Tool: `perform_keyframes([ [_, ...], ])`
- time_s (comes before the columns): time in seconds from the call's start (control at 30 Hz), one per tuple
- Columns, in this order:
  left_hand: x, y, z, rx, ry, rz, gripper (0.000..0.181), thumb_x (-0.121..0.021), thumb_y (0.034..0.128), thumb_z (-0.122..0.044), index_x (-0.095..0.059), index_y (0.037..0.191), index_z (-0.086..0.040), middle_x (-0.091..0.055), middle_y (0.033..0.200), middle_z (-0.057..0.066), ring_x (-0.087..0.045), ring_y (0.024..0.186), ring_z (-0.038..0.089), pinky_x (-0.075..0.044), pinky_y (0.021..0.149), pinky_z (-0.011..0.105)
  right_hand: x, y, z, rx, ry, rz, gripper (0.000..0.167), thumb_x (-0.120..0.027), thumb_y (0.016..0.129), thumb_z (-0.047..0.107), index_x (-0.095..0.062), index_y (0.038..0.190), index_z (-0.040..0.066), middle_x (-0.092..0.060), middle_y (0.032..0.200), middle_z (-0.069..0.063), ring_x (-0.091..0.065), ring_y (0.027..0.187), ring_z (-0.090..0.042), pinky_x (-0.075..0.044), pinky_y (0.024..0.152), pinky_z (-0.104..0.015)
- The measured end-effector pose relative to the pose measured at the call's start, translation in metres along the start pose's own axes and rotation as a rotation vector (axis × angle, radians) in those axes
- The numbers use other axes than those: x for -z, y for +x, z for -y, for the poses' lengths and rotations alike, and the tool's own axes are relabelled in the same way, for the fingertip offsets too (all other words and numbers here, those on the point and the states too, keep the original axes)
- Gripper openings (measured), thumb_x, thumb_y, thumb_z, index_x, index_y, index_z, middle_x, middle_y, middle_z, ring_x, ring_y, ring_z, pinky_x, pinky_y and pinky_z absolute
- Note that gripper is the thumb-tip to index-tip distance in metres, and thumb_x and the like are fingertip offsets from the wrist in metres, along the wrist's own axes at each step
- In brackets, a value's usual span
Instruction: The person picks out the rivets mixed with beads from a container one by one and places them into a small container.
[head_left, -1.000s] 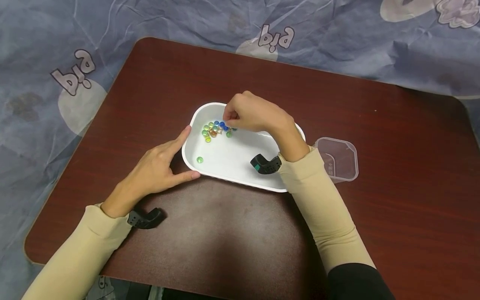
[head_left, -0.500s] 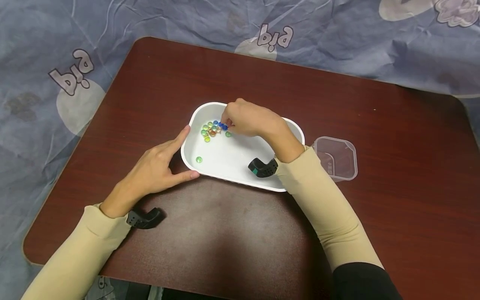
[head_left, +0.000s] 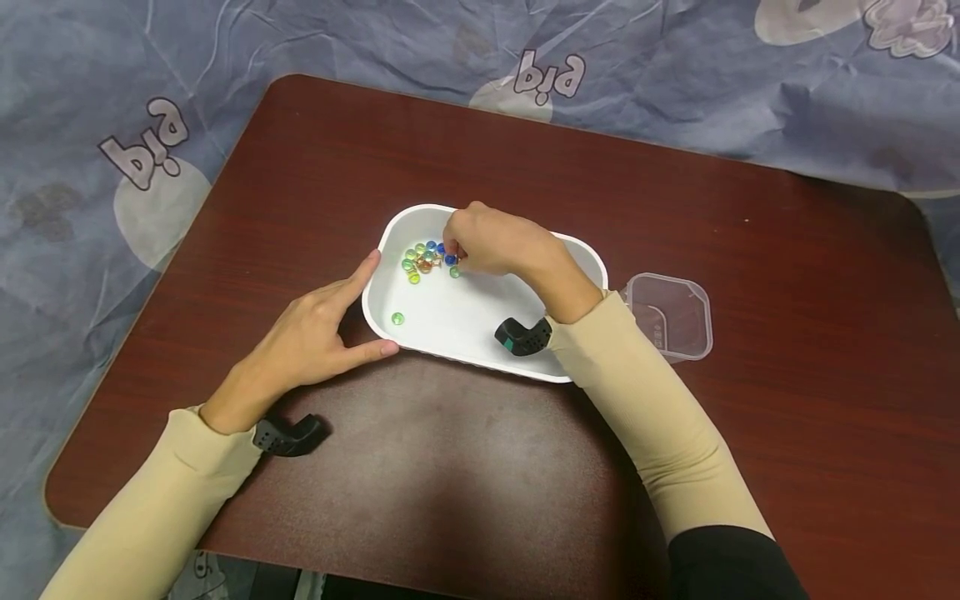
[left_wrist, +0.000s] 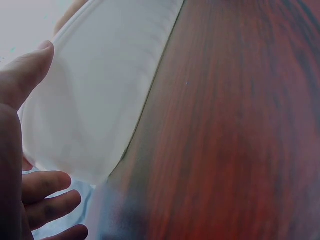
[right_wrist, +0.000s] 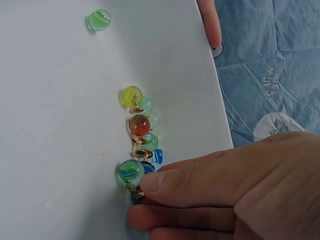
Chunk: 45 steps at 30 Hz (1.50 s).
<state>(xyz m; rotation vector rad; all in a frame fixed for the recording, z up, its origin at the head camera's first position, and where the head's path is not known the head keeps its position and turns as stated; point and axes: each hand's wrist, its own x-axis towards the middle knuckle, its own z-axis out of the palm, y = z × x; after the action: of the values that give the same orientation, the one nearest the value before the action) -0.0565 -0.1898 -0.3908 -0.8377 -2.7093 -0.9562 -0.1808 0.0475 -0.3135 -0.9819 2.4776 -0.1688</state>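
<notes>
1. The white tray (head_left: 465,315) sits on the desk (head_left: 420,483), its long axis roughly parallel to the desk's far edge, one end pointing to the desk's left edge and the other to its right.
2. In the tray's far left part lies a cluster of marbles: a yellow marble (right_wrist: 131,96), an amber marble (right_wrist: 139,125), a green-blue marble (right_wrist: 131,172) and others. They are round, so no long axis shows.
3. One green marble (head_left: 397,318) lies apart, towards the tray's near left corner.
4. Among the cluster are gold studs (right_wrist: 139,141), flat discs on short stems.
5. The right hand (head_left: 495,240) reaches over the tray's far edge side, thumb and forefinger narrowed in a pinch on a gold stud (right_wrist: 140,192) beside the green-blue marble; which way this stud points is hidden.
6. The left hand (head_left: 302,340) is spread wide at the tray's left end, forefinger on the left rim, thumb at the near left corner.
7. A clear box (head_left: 678,321) stands just beyond the tray's right end, partly behind the right sleeve (head_left: 645,400).
</notes>
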Motion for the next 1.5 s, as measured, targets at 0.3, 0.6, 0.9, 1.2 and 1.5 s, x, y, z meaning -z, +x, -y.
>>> perform_keyframes([
  [0.3,-0.001,0.001,0.000,-0.001,0.001,0.002,0.099,-0.072,0.0854,-0.055,-0.023,0.158,-0.009,-0.048,0.145,0.020,-0.055,0.125,0.034,-0.046,0.097,0.052,-0.002,0.001,-0.001,0.002,0.014,-0.015,0.008,-0.066,0.086,-0.002,-0.069,0.088,0.005,-0.062,0.084,-0.005,-0.053,0.081,-0.019,-0.043,0.071,-0.030],
  [0.6,0.000,0.000,0.000,-0.002,0.000,-0.003,0.098,-0.070,0.0860,-0.057,-0.023,0.158,-0.009,-0.049,0.145,0.020,-0.055,0.125,0.034,-0.047,0.096,0.052,-0.006,0.006,0.000,0.024,-0.004,-0.043,0.011,-0.063,0.081,-0.005,-0.067,0.083,0.005,-0.060,0.078,-0.004,-0.051,0.077,-0.019,-0.040,0.066,-0.028],
  [0.9,0.001,-0.001,0.000,-0.001,0.006,-0.009,0.099,-0.074,0.0845,-0.053,-0.024,0.158,-0.009,-0.049,0.144,0.020,-0.055,0.124,0.034,-0.047,0.096,0.052,-0.007,0.007,0.002,0.021,-0.008,-0.030,0.009,-0.065,0.084,-0.003,-0.067,0.084,0.005,-0.060,0.079,-0.005,-0.052,0.076,-0.019,-0.041,0.068,-0.028],
  [1.2,-0.001,0.001,0.000,-0.004,0.012,-0.012,0.099,-0.062,0.0864,-0.066,-0.024,0.157,-0.009,-0.050,0.144,0.021,-0.055,0.124,0.034,-0.046,0.096,0.052,-0.006,0.003,-0.001,0.017,0.010,-0.016,0.015,-0.063,0.084,-0.003,-0.071,0.092,0.006,-0.064,0.084,-0.004,-0.055,0.080,-0.018,-0.045,0.070,-0.029],
  [1.5,-0.001,0.000,0.000,0.007,0.014,-0.001,0.099,-0.066,0.0857,-0.063,-0.024,0.158,-0.009,-0.048,0.145,0.021,-0.054,0.126,0.035,-0.046,0.098,0.052,-0.001,-0.002,-0.001,0.043,0.043,-0.037,0.021,-0.060,0.082,-0.005,-0.073,0.094,0.006,-0.065,0.085,-0.005,-0.055,0.082,-0.018,-0.045,0.072,-0.029],
])
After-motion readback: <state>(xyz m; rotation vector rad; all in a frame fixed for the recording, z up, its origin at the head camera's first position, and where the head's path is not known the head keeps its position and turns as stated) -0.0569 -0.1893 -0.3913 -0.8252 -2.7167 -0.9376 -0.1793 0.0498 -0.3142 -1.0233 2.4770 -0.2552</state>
